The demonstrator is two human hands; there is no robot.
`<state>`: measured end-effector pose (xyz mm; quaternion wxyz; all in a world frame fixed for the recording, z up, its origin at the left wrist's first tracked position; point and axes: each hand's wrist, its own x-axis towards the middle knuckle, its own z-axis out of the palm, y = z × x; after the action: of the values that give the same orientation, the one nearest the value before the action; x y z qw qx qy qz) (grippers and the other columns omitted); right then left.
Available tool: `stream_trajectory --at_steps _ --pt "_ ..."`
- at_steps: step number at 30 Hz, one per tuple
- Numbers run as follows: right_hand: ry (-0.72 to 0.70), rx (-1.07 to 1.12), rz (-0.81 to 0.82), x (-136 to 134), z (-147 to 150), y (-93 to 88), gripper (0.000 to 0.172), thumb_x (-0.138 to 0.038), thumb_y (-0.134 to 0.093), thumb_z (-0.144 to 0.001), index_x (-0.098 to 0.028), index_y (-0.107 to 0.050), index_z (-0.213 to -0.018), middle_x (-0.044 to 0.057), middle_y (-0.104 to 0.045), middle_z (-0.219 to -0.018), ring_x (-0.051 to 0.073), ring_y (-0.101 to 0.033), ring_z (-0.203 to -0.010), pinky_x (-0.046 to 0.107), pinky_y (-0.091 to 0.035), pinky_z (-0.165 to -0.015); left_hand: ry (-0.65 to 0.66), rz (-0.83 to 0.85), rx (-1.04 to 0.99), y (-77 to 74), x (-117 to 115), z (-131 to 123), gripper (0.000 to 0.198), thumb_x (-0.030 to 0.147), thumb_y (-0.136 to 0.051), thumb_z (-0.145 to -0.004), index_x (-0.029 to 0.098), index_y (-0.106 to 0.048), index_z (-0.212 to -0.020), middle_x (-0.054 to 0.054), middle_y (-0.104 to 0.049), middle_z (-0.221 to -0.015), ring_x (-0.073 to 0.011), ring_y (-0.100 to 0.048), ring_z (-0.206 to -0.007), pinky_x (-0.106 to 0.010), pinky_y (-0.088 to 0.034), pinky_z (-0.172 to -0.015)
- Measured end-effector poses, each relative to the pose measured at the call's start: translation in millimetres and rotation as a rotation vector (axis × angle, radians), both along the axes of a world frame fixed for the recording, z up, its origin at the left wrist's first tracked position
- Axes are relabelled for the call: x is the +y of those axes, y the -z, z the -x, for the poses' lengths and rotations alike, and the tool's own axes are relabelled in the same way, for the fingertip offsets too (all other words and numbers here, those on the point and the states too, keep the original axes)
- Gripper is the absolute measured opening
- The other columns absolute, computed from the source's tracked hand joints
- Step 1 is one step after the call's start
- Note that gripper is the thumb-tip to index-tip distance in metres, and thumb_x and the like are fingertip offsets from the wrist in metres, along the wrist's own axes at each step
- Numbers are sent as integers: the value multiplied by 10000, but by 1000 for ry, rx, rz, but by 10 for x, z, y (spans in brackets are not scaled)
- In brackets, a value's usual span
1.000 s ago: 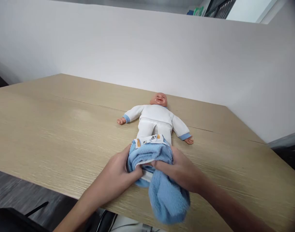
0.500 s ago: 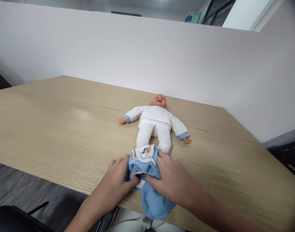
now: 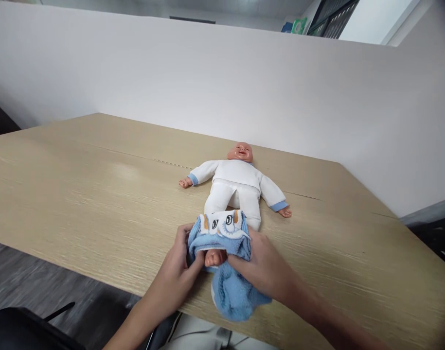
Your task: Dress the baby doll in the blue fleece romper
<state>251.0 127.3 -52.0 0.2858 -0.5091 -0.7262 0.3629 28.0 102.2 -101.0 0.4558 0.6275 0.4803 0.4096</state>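
A baby doll point(image 3: 237, 171) in a white top with blue cuffs lies on its back, head away from me. Around its lower legs are fluffy blue trousers point(image 3: 217, 239) with a cartoon face on white cloth. My left hand point(image 3: 184, 260) grips the left edge of the trousers, thumb at the opening. On the opposite edge, my right hand point(image 3: 257, 260) is closed on the same cloth. Between my thumbs a doll's foot point(image 3: 215, 257) pokes out of one opening. The other blue trouser leg point(image 3: 235, 294) hangs toward me near the table edge; the second foot is hidden.
The wooden table point(image 3: 80, 180) stretches far to both sides. A white partition wall point(image 3: 207, 87) rises behind it. A black chair point(image 3: 28, 330) is at the lower left, and dark equipment point(image 3: 436, 238) stands at the right.
The trousers have moved a little up the doll's legs and spread wider, showing both printed eyes. A doll's foot now shows in the opening. Both hands still hold the cloth.
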Motion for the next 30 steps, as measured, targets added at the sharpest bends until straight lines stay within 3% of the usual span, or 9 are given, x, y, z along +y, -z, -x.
stream_trajectory --at_steps 3,7,13,17,22,26,30 --pt "-10 30 -57 92 -47 28 266 -178 -738 -807 -236 -735 -1067 70 -833 -1097 331 -775 -1024 465 -611 -952 -36 -43 22 -59 83 8 407 420 -494 -1119 189 -459 -1452 -139 -630 -1449 -267 -604 -1350 -362 -464 -1151" --pt "-114 52 -77 256 -165 -4 187 -242 -823 -803 -235 -764 -980 46 -824 -1021 335 -758 -973 441 -614 -925 -6 -63 74 -194 229 66 322 430 -477 -1112 195 -597 -1297 -98 -705 -1295 -278 -632 -1281 -369 -499 -1116" --pt "-196 285 105 428 -422 20 480 -314 -882 -847 -208 -721 -1287 60 -791 -1231 300 -713 -1227 420 -553 -1129 59 -67 132 -381 371 196 378 452 -512 -1106 198 -611 -1367 -103 -700 -1341 -281 -635 -1280 -390 -512 -1129" --pt "-206 467 272 410 -655 83 558 -384 -873 -896 -237 -683 -1399 79 -762 -1334 284 -710 -1289 421 -531 -1176 141 -49 149 -490 396 262 346 421 -580 -1069 211 -642 -1337 -106 -704 -1377 -290 -649 -1268 -418 -525 -1134" --pt "-275 507 502 373 -911 271 731 -443 -914 -854 -205 -642 -1490 116 -764 -1364 305 -724 -1286 439 -558 -1134 256 -43 169 -494 440 331 328 430 -614 -1051 226 -640 -1306 -84 -711 -1328 -289 -657 -1262 -429 -498 -1159" --pt "-174 648 520 394 -960 483 805 -481 -1000 -723 -232 -702 -1429 78 -806 -1296 261 -760 -1198 324 -583 -1022 314 -113 194 -457 563 361 446 530 -585 -1071 258 -560 -1423 -88 -636 -1438 -299 -584 -1338 -465 -439 -1209" --pt "-82 784 570 378 -886 503 778 -449 -1008 -721 -254 -712 -1414 63 -817 -1261 213 -780 -1113 252 -590 -910 366 -216 318 -634 763 239 541 584 -613 -1059 296 -512 -1506 -81 -549 -1566 -307 -481 -1441 -480 -375 -1248"
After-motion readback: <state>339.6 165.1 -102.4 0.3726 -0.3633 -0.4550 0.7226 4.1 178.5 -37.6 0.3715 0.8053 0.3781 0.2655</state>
